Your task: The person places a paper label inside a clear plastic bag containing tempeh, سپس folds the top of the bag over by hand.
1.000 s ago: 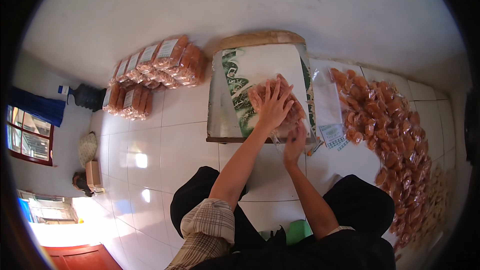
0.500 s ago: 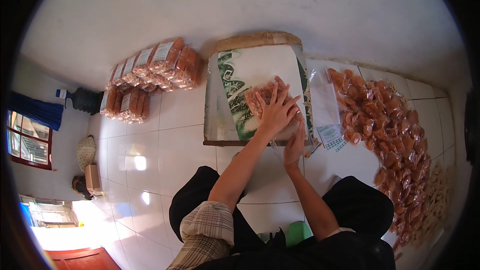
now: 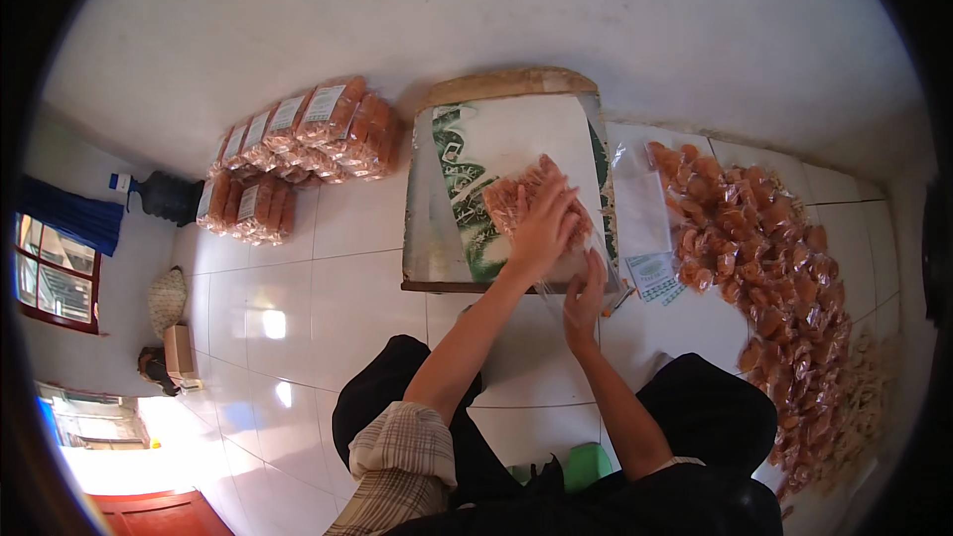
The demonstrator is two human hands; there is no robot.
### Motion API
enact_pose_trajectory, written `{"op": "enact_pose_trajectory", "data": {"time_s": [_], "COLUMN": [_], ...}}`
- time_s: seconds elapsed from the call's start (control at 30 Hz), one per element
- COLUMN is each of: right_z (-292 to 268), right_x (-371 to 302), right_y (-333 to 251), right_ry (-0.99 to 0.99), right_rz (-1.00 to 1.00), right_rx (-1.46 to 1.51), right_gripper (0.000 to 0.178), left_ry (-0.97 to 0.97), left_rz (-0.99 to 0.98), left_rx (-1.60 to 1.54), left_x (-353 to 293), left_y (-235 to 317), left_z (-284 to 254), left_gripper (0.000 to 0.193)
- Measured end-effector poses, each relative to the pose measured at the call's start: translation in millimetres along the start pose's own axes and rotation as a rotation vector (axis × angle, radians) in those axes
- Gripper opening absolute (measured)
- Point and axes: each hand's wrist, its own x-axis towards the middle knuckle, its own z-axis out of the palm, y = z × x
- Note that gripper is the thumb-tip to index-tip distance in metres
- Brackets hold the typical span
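A clear plastic bag of pinkish-orange crackers (image 3: 513,201) lies tilted on a low box-like table with a white and green printed top (image 3: 531,119). Flat across the crackers rests my left hand (image 3: 541,235), its fingers stretched out and pressing on the bag. My right hand (image 3: 584,306) is at the bag's loose near end, fingers curled with the film at them; the film's edge is hard to make out. Beside the table's right edge are an empty clear plastic sheet or bag (image 3: 643,201) and green-and-white labels (image 3: 655,276).
Filled, labelled cracker packs (image 3: 298,134) are stacked on the tiled floor to the left, by the wall. A large heap of small bagged orange crackers (image 3: 764,278) spreads along the right. Something orange, small and thin (image 3: 619,298) lies near the labels. A green object (image 3: 588,465) sits between my legs.
My left hand's fingers have drawn closer together and slid slightly toward me on the bag. My right hand has lowered a little and its fingers have curled.
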Motion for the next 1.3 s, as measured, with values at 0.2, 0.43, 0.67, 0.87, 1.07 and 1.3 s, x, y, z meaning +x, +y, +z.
{"op": "enact_pose_trajectory", "data": {"time_s": [0.2, 0.43, 0.67, 0.87, 1.07, 1.3], "right_z": [-9, 8, -2, 3, 14, 2], "right_x": [1, 15, 6, 7, 7, 1], "right_y": [-1, 24, -6, 3, -6, -9], "right_ry": [-0.32, -0.428, -0.505, -0.591, -0.671, -0.643], "right_rz": [0.082, -0.128, 0.188, 0.118, -0.168, -0.248], "right_rx": [0.275, 0.072, 0.304, 0.325, 0.278, 0.099], "right_gripper": [0.013, 0.011, 0.01, 0.018, 0.026, 0.034], "left_ry": [-0.075, -0.085, 0.733, 0.572, 0.5, 0.491], "left_rz": [-0.099, -0.037, -0.612, -0.786, -0.811, -0.88], "left_rx": [0.39, 0.521, -0.21, -0.467, -0.399, -0.513], "left_x": [-4, -13, -59, -106, -105, -96], "left_y": [-22, -16, -13, 10, 12, 2], "left_z": [-27, -16, 13, 38, 18, 23], "left_gripper": [0.041, 0.047, 0.049, 0.056, 0.052, 0.052]}}
